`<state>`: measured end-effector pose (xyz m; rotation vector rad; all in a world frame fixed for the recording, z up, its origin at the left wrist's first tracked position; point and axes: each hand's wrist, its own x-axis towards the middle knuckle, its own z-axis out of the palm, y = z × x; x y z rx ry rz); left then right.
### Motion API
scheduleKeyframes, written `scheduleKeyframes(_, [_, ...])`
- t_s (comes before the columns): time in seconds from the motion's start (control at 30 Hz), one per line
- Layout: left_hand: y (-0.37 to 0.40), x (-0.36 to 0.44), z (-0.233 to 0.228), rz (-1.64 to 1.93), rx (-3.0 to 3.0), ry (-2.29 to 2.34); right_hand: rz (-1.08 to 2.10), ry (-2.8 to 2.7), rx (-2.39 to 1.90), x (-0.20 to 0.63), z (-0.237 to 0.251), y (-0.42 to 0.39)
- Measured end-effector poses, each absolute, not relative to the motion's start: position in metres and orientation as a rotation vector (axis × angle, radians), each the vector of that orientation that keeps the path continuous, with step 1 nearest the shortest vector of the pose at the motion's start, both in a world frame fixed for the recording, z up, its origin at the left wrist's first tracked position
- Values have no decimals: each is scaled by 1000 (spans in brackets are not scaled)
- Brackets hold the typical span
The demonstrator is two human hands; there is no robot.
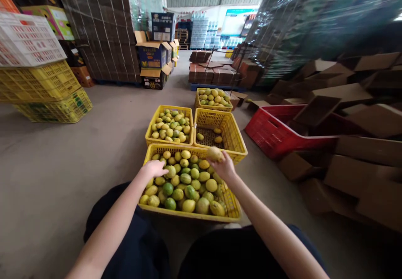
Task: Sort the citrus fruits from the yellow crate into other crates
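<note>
In front of my knees stands a large yellow crate (191, 218), filled with yellow and green lemons (186, 178). My right hand (226, 167) grips a pale yellow lemon (215, 154), raised over the crate's far right part. At the crate's left side, my left hand (154, 168) has its fingers closed on a yellow-green lemon (170, 171) among the others; its far fingers are partly hidden. Just beyond, a second yellow crate (241, 143) holds only a few lemons on its floor, close to my right hand.
Another lemon-filled yellow crate (147, 136) stands at far left of the big one; a further full crate (214, 108) is behind. A red crate (266, 134) and cardboard boxes (361, 174) crowd the right. Stacked crates (47, 80) stand left.
</note>
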<state>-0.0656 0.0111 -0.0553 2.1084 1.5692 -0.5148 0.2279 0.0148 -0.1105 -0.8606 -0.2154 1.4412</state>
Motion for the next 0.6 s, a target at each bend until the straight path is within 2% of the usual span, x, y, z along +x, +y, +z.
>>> scheduleKeyframes(0.13, [12,-74,-62,-500,2091,1573,1351,-97,-972,254,-81,45])
scheduleKeyframes(0.37, [11,-84,-70,-480,2068,1560,1550,-108,-1095,233,-67,29])
scheduleKeyframes(0.6, [17,-76,-89,-393,1979,1434,1511,-75,-899,257,-37,9])
